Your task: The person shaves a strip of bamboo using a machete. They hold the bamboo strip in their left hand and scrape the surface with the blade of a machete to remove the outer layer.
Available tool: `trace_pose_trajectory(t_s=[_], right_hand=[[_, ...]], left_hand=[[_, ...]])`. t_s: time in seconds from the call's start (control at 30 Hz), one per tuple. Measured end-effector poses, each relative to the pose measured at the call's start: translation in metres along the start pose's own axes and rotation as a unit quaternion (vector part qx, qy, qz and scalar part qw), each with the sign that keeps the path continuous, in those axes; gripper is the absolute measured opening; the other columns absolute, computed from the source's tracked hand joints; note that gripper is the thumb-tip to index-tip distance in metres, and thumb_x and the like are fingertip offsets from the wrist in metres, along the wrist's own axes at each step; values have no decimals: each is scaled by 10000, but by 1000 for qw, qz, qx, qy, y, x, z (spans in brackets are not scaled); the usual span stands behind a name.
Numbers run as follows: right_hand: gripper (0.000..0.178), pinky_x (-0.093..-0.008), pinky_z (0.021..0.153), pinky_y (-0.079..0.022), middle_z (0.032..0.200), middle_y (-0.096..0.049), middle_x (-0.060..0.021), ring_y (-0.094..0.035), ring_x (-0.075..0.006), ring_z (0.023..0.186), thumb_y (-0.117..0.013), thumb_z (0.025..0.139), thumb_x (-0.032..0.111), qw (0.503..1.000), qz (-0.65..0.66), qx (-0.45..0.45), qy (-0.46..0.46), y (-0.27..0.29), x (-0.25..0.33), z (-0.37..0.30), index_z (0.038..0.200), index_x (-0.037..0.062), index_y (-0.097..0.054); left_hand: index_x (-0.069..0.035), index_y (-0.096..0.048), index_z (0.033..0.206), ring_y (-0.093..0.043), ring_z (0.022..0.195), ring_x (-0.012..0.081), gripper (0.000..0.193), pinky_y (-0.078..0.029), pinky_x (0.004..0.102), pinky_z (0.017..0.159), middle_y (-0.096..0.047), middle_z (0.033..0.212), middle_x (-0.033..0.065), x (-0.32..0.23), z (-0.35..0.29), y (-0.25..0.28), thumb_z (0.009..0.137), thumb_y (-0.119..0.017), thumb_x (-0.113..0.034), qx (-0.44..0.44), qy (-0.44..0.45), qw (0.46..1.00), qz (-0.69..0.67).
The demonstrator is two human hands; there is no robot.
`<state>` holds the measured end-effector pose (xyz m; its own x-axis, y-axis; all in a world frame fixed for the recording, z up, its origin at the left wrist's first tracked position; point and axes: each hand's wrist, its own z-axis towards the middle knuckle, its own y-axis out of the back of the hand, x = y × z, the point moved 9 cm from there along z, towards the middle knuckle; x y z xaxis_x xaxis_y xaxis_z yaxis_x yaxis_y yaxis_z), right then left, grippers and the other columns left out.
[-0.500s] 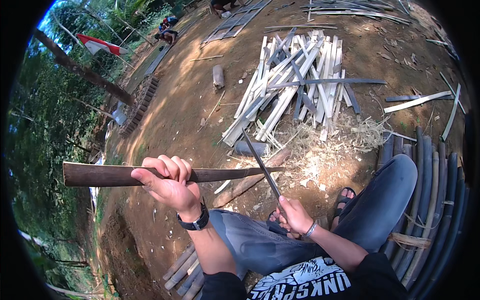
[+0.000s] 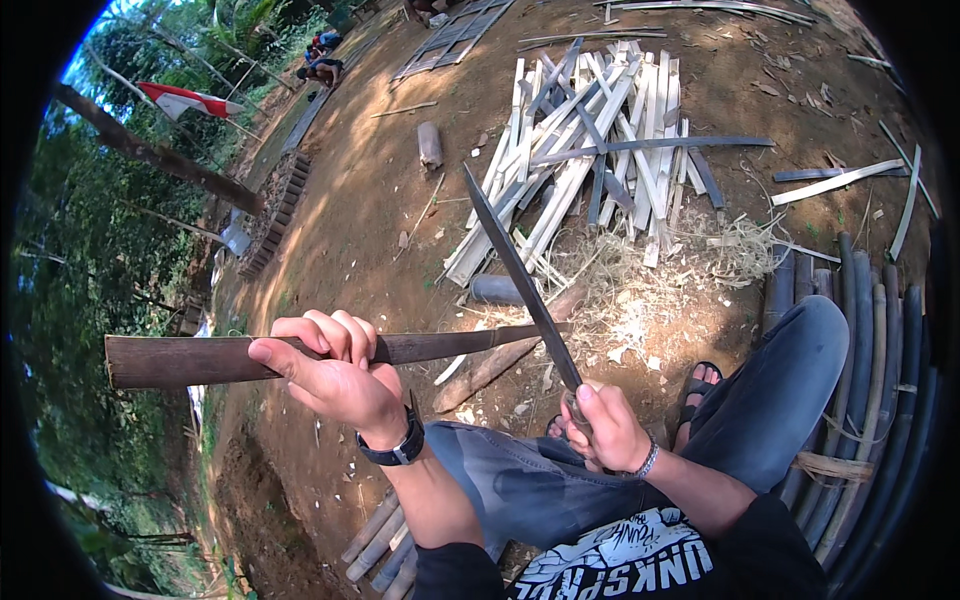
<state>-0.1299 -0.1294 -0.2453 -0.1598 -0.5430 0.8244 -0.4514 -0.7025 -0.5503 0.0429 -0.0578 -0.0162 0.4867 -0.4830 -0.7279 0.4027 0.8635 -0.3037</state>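
Four fingers (image 2: 345, 335) of the left hand (image 2: 340, 385) curl over the upper edge of a dark bamboo strip (image 2: 190, 361), the thumb pressed along its face, so that grip is closed firmly round the piece. The strip lies right across the palm, its long axis running left to right before the person: the broad end sticks out past the thumb to the left, the narrowing end reaches rightward, away from the fingers.

The right hand (image 2: 607, 425) is closed in a fist around the handle of a long knife (image 2: 520, 265), thumb laid up toward the blade. From that fist the blade slants up, away and to the left, crossing in front of the strip near its narrow end. Of the two hands, the right is the nearer to this crossing, which lies just up and to the left of its fingers. Whether edge and bamboo actually touch, I can't tell from where I stand.

Farther out, pale shavings (image 2: 635, 315) litter the ground beyond the right hand, a short dark bamboo tube (image 2: 495, 289) lies behind the blade, and a heap of split strips (image 2: 600, 150) sprawls past that. Bamboo poles (image 2: 850, 380) line the person's right side.
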Motion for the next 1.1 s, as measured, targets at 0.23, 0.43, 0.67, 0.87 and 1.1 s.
trace_pose_trajectory(t_s=[0.23,0.43,0.67,0.87,1.1], right_hand=[[493,-225,380,-320,500,-426,-21,-387,-77,385,-319,992,420,993,4,46,-113,0,-28,14,766,11,-475],[476,-241,357,-334,501,-409,-2,-392,-83,380,-325,991,404,992,-119,23,-20,4,-14,14,729,27,-448],[469,-240,368,-326,502,-400,3,-392,-76,389,-331,992,409,992,6,25,-120,0,-23,-1,736,30,-437],[469,-243,360,-320,501,-399,6,-382,-72,382,-342,989,423,988,-12,-2,-151,15,-79,11,748,32,-438],[503,-246,354,-330,489,-411,-5,-401,-95,373,-316,988,438,999,19,5,-41,4,-26,18,725,29,-446]], left_hand=[[-116,-318,698,-205,386,65,498,-191,219,376,-235,514,-32,-4,-4,-13,960,-294,-539,52,-10,999,-5],[-116,-317,694,-211,387,68,508,-200,219,381,-235,514,-31,1,-13,-35,955,-286,-550,105,23,994,-31],[-117,-310,689,-200,389,67,515,-203,214,376,-233,512,-32,-1,-8,-13,955,-278,-556,63,1,998,6],[-118,-306,687,-199,390,64,517,-196,213,376,-231,514,-31,2,-10,-23,954,-274,-560,64,8,998,-4],[-126,-286,678,-189,390,62,519,-173,213,380,-218,510,-37,-3,-8,-10,955,-267,-564,49,0,999,13]])
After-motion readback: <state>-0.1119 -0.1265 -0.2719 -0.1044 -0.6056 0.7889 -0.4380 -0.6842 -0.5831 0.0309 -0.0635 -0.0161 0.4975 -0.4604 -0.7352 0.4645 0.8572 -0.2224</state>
